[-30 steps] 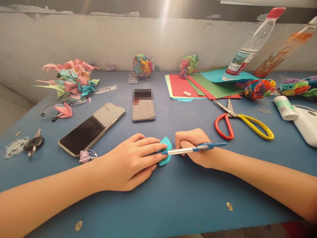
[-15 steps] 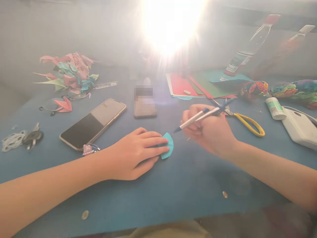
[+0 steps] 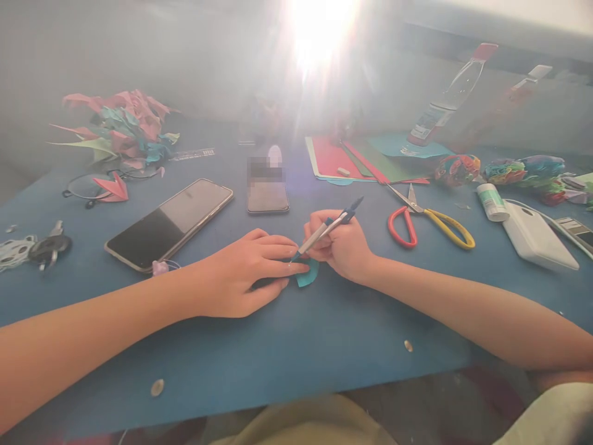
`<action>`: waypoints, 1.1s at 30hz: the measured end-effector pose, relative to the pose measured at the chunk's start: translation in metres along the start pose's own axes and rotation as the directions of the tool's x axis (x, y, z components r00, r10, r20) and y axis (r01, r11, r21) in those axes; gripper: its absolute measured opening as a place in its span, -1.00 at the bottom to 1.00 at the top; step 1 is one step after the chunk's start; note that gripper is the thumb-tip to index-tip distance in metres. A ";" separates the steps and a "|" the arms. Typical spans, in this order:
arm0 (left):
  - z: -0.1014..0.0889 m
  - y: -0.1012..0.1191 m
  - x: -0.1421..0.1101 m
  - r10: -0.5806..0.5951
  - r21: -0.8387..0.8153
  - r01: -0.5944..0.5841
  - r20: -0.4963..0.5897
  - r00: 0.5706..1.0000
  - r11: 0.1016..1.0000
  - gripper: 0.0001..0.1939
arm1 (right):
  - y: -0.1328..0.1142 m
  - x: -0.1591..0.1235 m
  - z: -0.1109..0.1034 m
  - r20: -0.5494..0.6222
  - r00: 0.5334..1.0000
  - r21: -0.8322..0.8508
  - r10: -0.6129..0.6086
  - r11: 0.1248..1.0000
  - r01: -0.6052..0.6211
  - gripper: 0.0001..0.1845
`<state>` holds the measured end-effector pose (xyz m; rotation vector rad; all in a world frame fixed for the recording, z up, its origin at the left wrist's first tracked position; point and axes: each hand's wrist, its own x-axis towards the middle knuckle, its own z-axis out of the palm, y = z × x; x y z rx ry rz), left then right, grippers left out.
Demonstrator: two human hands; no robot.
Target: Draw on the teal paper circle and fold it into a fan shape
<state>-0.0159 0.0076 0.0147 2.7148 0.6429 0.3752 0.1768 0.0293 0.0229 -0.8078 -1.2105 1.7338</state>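
A small turquoise paper piece [image 3: 307, 274] with a rounded edge lies on the blue table, partly covered by fingers. My left hand [image 3: 252, 269] rests flat on it with fingers stretched out, the fingertips holding it down. In my right hand [image 3: 340, 244] is a white-and-blue pen [image 3: 319, 233], gripped as for writing. Its tip is at the left fingertips, over the paper; whether it touches the paper I cannot tell. Right of that hand lie open scissors [image 3: 419, 210] with one red and one yellow handle loop.
A large phone [image 3: 171, 222] lies left, a smaller one [image 3: 267, 196] ahead. Coloured paper sheets [image 3: 328, 157], a bottle [image 3: 447, 99], a small white-green container [image 3: 492, 203] and a white power bank [image 3: 537, 235] stand or lie right. Paper scraps [image 3: 130, 123] and keys [image 3: 50, 247] are left.
My right hand has moved left with the pen, bringing its tip from beside the paper to my left fingertips. The scissors' red loop has come into sight. The view has shifted slightly.
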 end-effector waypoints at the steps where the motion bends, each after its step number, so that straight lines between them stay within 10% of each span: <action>1: 0.000 0.000 0.000 -0.002 -0.002 0.002 -0.008 1.000 1.000 -0.57 | 0.000 0.000 0.001 -0.006 1.000 0.012 -0.010 1.000 0.010 -0.85; 33: -0.004 -0.003 0.001 -0.045 -0.048 0.046 0.018 0.999 0.998 -0.65 | -0.003 -0.002 0.004 0.033 0.999 -0.013 -0.028 1.000 0.028 -0.88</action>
